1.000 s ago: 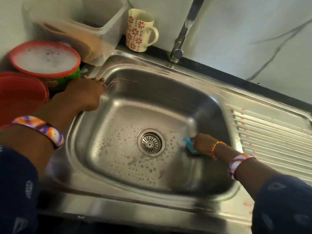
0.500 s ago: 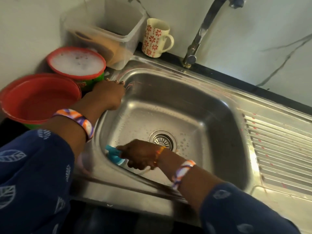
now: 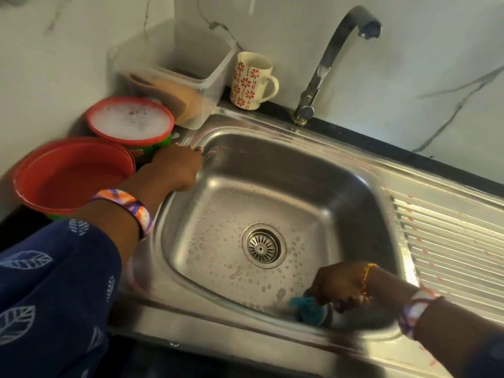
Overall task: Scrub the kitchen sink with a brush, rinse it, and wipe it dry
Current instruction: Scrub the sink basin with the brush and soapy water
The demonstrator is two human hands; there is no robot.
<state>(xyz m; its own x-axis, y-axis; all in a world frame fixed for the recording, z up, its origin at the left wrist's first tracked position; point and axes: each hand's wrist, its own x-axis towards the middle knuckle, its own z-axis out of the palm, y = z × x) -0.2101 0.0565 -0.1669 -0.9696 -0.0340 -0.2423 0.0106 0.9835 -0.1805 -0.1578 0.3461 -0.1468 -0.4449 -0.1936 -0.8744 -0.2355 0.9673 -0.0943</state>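
Steel sink; right hand grips brush; left hand rests flat on rim.

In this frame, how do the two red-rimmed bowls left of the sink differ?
The far bowl is topped with white foam; the near bowl shows its bare red inside, with no foam visible. The far bowl has a green outside with a label; the near bowl's outside is mostly hidden. The near bowl looks wider. Both are round, red-rimmed and stand upright beside the sink, near the left hand.

two red bowls, one mug, one brush
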